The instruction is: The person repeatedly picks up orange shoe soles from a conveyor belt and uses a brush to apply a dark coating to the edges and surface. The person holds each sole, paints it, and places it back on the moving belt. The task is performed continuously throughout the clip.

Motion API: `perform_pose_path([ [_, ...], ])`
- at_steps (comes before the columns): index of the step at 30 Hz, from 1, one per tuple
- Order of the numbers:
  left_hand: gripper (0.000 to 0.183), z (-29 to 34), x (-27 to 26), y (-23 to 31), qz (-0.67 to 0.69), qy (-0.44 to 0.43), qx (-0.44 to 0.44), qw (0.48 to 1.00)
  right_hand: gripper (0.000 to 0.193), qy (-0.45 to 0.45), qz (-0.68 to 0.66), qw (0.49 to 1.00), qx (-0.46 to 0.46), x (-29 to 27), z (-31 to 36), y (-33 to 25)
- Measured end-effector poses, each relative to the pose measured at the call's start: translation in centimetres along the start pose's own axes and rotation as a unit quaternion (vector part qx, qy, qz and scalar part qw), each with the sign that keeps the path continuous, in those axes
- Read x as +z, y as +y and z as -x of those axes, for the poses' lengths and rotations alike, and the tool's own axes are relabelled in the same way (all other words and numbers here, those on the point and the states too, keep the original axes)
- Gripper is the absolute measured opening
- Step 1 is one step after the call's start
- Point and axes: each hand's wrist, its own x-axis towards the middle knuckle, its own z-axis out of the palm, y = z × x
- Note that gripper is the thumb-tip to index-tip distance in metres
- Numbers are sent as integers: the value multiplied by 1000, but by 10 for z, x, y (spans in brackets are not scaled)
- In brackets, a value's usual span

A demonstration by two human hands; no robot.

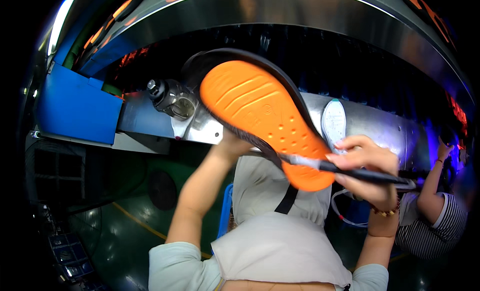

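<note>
An orange insole with ridges and small dimples fills the middle of the view, slightly blurred. Black material curves around its edge and behind it. My left hand supports it from below at its left side, with the fingers mostly hidden behind it. In my right hand is a brush with a black handle and a pale metal collar. Its bristle end lies across the narrow lower end of the insole and looks to touch it, though blur hides the exact contact.
A metal ledge runs behind my hands. On it stand a dark clear bottle and a white insole. A blue machine box is at left, a curved metal hood above. Another person sits at right.
</note>
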Motion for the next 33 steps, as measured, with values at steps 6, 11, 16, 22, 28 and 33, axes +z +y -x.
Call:
perform_pose_path([
  [6, 78, -26, 58, -22, 515, 1, -162, 842, 15, 92, -107, 977, 158, 22, -3, 82],
  [11, 82, -28, 72, -1, 467, 96, -176, 861, 19, 147, 47, 988, 2, 32, -16, 80],
  [16, 85, -32, 56, 0, 389, 170, -121, 897, 15, 75, 220, 964, -130, 63, 11, 62],
  [22, 94, -25, 41, -8, 383, 151, -104, 905, 13, -22, -19, 1000, -4, 27, 11, 38],
  [28, 97, -29, 64, 13, 398, 139, -112, 900, 16, 0, -55, 998, -22, 31, -9, 42],
  [33, 99, -29, 56, 14, 364, 156, -108, 912, 16, 39, -229, 971, 50, 22, 2, 50],
])
